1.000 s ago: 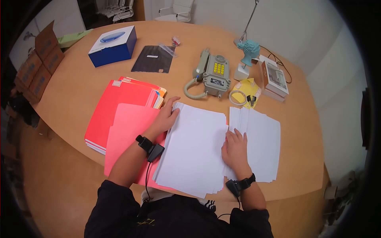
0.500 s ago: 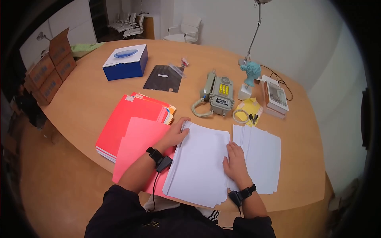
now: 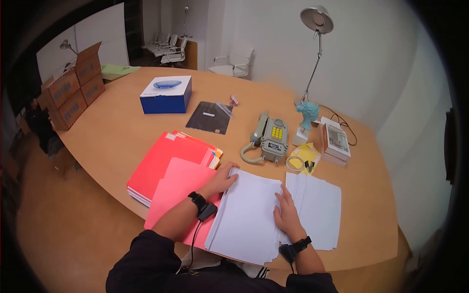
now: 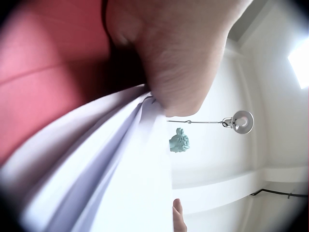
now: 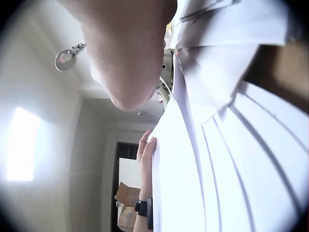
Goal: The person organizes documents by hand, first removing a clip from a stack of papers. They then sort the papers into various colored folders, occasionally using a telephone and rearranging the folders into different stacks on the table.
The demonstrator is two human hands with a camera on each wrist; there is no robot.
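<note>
A stack of white paper (image 3: 249, 215) lies at the table's front edge, partly over pink folders (image 3: 183, 188). At its upper left edge, my left hand (image 3: 222, 181) holds the sheets, thumb on top and fingers at the far side. My right hand (image 3: 288, 215) holds the right edge, between this stack and a second white stack (image 3: 320, 210). In the left wrist view, several sheets (image 4: 96, 159) fan apart below the left hand (image 4: 178, 53). The right wrist view shows layered loose sheets (image 5: 231, 159) beside the right hand (image 5: 125, 58); where its fingertips press is hidden.
Red folders (image 3: 168, 154) lie left of the pink ones. Behind the paper stand a grey telephone (image 3: 274, 141), a yellow item (image 3: 307, 155) with a cable coil, a teal bust (image 3: 308, 115), books (image 3: 334, 141) and a lamp (image 3: 317, 22). A blue box (image 3: 166, 100) and black folder (image 3: 210, 117) are farther back.
The head view has tilted up, so the table sits lower in it and more of the room shows. Both hands remain at the sides of the same stack.
</note>
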